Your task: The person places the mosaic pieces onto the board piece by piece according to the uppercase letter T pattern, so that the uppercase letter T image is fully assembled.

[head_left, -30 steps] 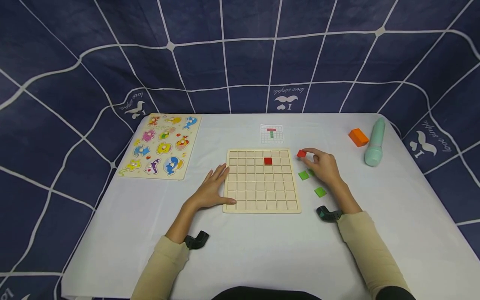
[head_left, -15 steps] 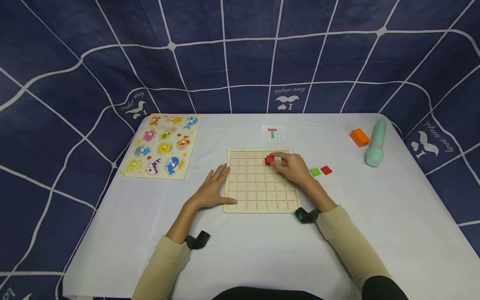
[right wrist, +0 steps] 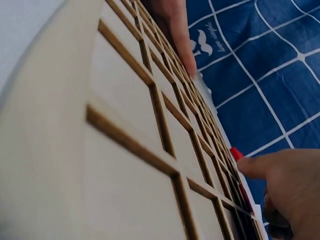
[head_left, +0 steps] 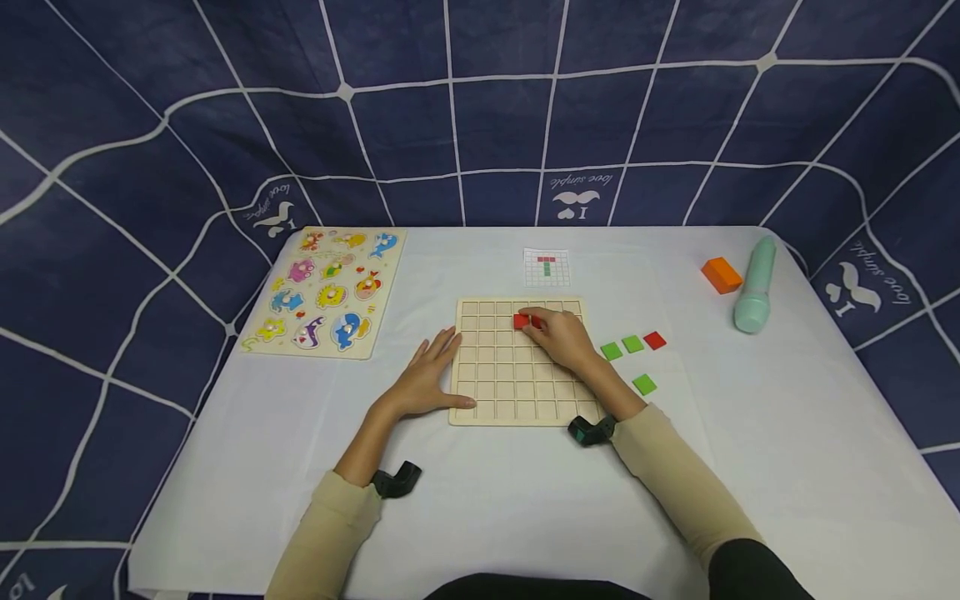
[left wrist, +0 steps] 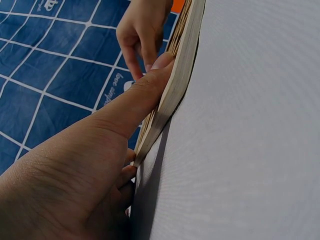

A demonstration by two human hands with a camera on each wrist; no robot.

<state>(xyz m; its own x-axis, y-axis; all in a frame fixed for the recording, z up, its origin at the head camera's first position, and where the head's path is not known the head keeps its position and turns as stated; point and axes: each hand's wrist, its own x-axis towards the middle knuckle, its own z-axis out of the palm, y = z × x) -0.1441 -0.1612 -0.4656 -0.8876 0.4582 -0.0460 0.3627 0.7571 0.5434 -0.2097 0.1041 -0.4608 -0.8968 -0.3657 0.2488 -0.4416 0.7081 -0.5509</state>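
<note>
A wooden grid board [head_left: 495,392] lies mid-table. My left hand [head_left: 422,385] rests along its left edge, fingers spread, thumb over the near left corner; the left wrist view shows that thumb [left wrist: 145,95] on the rim. Over an upper row, my right hand [head_left: 564,340] pinches a red square tile [head_left: 521,321] between thumb and fingertips. In the right wrist view that tile [right wrist: 236,153] stands tilted above the grid. Just right of it, a second red tile [head_left: 536,322] sits in a cell, partly hidden by the fingers.
Right of the board lie several green tiles [head_left: 643,384] and a red tile [head_left: 655,340]. A printed pattern card [head_left: 547,268] is behind the board. An animal puzzle board [head_left: 322,292] lies back left; an orange block [head_left: 722,275] and a mint-green cylinder [head_left: 755,285] stand back right.
My right hand has carried a red tile from the table right of the board leftward, past the seated red tile, to the cell left of it. My left hand has stayed in place.
</note>
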